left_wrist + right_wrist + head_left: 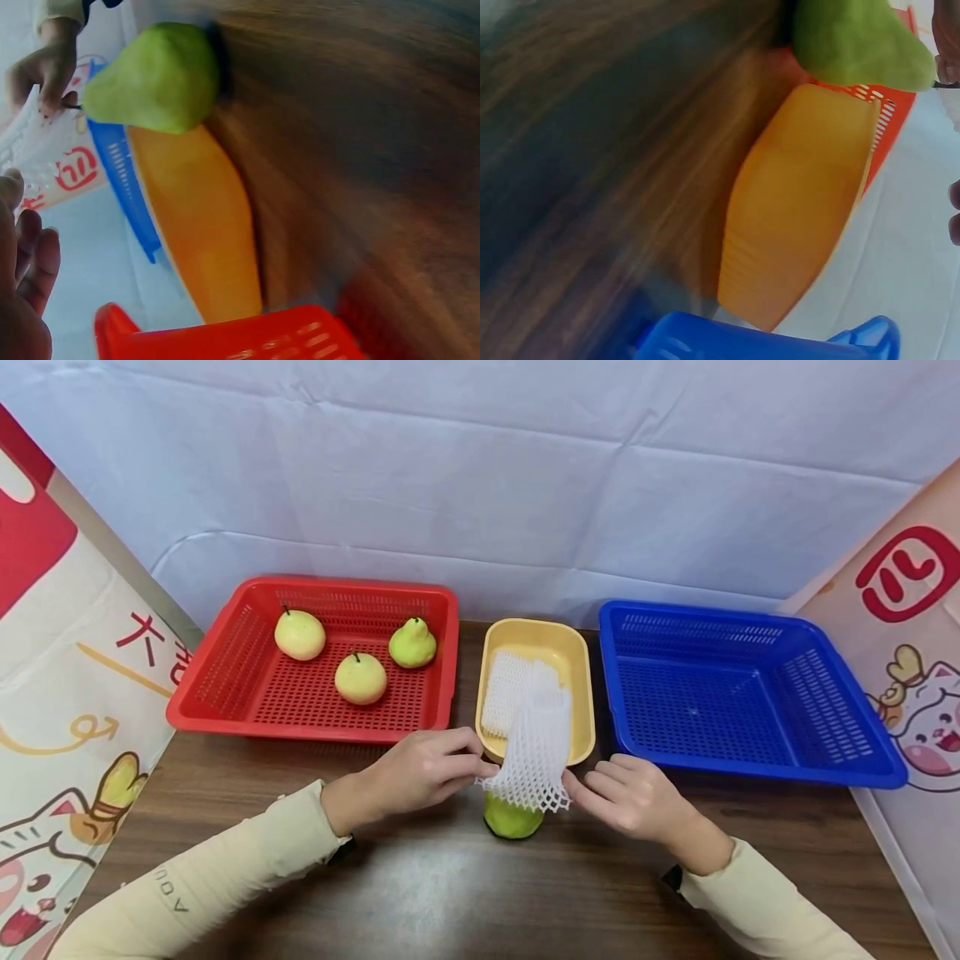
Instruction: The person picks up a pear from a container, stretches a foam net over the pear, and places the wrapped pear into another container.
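A white foam fruit net [537, 747] is stretched between my two hands, its open end over a green pear [513, 818]. The pear [154, 79] stands upright on the table with its stem up, and the net hides its upper part in the head view. My left hand [423, 770] pinches the net's left edge between thumb and fingers. On the other side, my right hand [636, 797] pinches the right edge. Behind the pear is a yellow tray [588, 727] holding more white foam nets [504, 695].
To the left, a red basket [315, 729] holds two round yellow pears [300, 636] and a green pear [412, 644]. A blue basket [693, 714] stands at the right. A pale cloth [450, 485] hangs behind, with printed panels at both sides.
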A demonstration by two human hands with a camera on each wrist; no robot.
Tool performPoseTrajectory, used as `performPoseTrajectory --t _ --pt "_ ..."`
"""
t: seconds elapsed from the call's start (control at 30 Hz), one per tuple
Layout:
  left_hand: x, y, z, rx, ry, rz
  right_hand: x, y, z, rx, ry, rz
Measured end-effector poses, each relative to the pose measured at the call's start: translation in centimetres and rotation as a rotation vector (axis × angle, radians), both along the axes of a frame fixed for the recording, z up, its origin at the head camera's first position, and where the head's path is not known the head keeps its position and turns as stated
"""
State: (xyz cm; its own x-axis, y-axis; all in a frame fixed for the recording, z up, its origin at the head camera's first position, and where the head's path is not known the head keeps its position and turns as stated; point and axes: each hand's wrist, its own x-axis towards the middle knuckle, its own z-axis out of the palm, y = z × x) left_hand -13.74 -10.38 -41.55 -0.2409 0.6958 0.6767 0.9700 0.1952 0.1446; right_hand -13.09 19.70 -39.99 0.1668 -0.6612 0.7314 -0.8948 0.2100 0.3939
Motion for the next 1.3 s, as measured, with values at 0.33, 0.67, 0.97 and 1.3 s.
performPoseTrajectory --t 0.33,0.67,0.97,1.3 --pt "0.2 0.4 -1.8 -0.067 0.092 0.033 0.2 0.3 -1.6 0.084 0.031 -0.045" --pt "0.7 0.7 -2.5 -0.113 0.088 0.044 0.4 0.5 -2.9 0.169 0.009 -0.075" --pt "0.9 1.2 -3.4 -0.188 0.148 0.049 0.2 0.6 -4.3 0.220 0.015 -0.099" --pt "0.6 1.4 -3.0 -0.180 0.199 0.053 0.0 0.1 -3.4 0.078 0.041 -0.064"
